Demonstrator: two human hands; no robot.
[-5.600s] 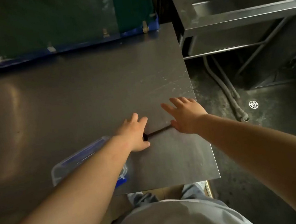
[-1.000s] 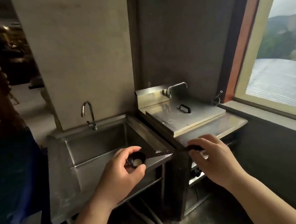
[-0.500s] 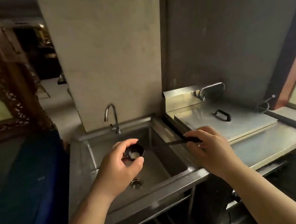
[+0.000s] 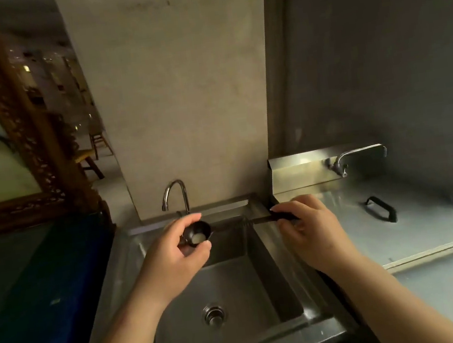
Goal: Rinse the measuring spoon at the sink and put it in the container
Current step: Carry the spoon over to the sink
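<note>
Hanging level over the back half of the sink, the black measuring spoon is carried at both ends. Its round bowl, which faces up and shows a small pale patch inside, sits between the thumb and curled fingers of the left hand, which is closed around it. Its thin dark handle runs to the right across the basin, and the far end is pinched by the right hand, whose fingers fold over the handle just above the sink's right rim. Both forearms reach in from the lower edge of the view, bare to the elbow.

Under the spoon the steel basin is deep and square, with a round drain near its middle. A curved chrome faucet rises from the back ledge, just behind the left hand, its spout pointing down toward the basin; no water shows at its mouth. A pale stone-coloured pillar stands right behind the faucet.

To the right of the sink lies a steel desk bearing a flat metal lid with a black handle, and a second, smaller tap is fixed to the steel splashback behind it. To the left is a dark blue surface, and above it a carved wooden frame.
</note>
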